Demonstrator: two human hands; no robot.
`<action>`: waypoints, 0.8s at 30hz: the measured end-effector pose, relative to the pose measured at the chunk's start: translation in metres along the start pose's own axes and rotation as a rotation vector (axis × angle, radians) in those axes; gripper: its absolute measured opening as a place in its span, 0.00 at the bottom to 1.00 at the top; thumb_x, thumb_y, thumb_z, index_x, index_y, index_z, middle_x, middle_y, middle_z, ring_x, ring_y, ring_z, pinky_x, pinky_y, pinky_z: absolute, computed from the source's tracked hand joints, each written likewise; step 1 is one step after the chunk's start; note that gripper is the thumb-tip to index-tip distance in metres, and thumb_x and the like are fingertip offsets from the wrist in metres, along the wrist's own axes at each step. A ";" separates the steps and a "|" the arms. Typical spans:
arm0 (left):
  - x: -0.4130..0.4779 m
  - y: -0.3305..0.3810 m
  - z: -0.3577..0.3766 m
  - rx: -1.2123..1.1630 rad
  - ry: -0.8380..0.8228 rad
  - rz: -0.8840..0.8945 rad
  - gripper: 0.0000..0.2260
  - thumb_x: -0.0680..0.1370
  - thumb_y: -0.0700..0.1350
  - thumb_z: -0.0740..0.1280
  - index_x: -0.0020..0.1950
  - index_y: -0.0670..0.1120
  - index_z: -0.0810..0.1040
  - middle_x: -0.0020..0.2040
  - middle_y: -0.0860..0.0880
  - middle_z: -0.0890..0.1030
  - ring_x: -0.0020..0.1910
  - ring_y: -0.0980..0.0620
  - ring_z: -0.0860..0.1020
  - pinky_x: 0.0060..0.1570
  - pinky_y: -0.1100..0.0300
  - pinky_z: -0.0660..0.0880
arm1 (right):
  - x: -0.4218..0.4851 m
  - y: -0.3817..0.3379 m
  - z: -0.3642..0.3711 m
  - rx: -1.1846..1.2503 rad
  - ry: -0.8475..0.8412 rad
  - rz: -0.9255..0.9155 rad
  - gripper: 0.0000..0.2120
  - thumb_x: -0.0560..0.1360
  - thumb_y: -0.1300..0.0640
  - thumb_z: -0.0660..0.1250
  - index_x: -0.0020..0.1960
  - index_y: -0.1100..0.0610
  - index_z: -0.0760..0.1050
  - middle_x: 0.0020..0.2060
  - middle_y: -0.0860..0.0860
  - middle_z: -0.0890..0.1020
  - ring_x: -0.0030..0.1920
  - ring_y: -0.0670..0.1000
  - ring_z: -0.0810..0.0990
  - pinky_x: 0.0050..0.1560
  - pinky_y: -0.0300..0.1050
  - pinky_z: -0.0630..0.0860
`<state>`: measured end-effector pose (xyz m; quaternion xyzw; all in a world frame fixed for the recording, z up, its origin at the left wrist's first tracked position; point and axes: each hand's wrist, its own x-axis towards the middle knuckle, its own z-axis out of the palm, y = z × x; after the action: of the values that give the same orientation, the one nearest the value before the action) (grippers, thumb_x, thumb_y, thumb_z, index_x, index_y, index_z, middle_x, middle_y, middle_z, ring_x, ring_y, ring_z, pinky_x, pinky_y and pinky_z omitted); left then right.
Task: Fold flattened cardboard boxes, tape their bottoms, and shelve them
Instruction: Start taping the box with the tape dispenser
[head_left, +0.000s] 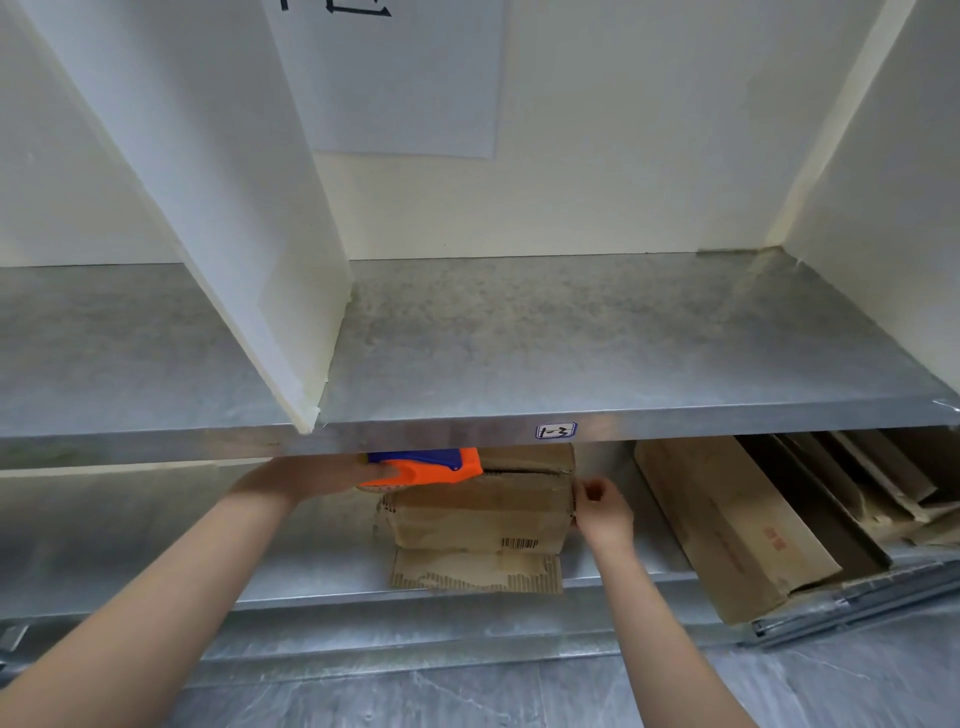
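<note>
Near the lower shelf's (291, 566) front edge, the left hand (311, 475) grips an orange tape dispenser (431, 467) atop a cardboard box (478, 514), while the right hand (602, 508) curls round the box's right side.

Galvanized metal shelving (156, 551) against cream wall (623, 182). White divider panel (234, 234) upright on upper shelf (571, 338). Paper sheet (395, 78) on wall. Handwritten label (556, 431) on shelf edge. Grey stone floor (519, 696).

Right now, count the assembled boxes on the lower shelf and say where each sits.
1. The assembled box stands mid lower shelf, between the left hand holding the tape dispenser and the right hand at its right end. Others may hide behind the upper shelf.
</note>
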<state>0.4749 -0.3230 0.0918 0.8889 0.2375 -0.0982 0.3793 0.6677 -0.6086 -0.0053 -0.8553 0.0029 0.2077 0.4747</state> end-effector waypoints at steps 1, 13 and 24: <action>0.001 0.002 -0.001 0.007 -0.005 -0.005 0.30 0.55 0.79 0.67 0.53 0.71 0.76 0.52 0.59 0.82 0.52 0.56 0.80 0.58 0.51 0.77 | -0.002 0.000 0.000 0.031 0.028 0.016 0.11 0.76 0.48 0.68 0.48 0.55 0.72 0.43 0.53 0.81 0.44 0.56 0.82 0.49 0.55 0.81; -0.012 0.025 0.005 -0.041 0.089 0.039 0.12 0.75 0.48 0.72 0.52 0.62 0.75 0.52 0.56 0.81 0.50 0.59 0.79 0.50 0.69 0.75 | -0.028 -0.007 -0.016 0.186 -0.293 -0.273 0.32 0.74 0.53 0.73 0.73 0.43 0.63 0.66 0.45 0.75 0.65 0.47 0.73 0.59 0.34 0.71; -0.049 0.011 -0.004 0.025 0.124 0.065 0.21 0.72 0.53 0.74 0.61 0.63 0.71 0.57 0.62 0.77 0.55 0.64 0.76 0.56 0.64 0.75 | -0.030 -0.035 0.011 -0.158 -0.346 -0.339 0.36 0.68 0.50 0.76 0.73 0.44 0.66 0.69 0.46 0.68 0.60 0.43 0.71 0.60 0.36 0.68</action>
<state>0.4379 -0.3434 0.1186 0.9051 0.2306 -0.0334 0.3557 0.6432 -0.5865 0.0285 -0.8296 -0.2382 0.2682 0.4279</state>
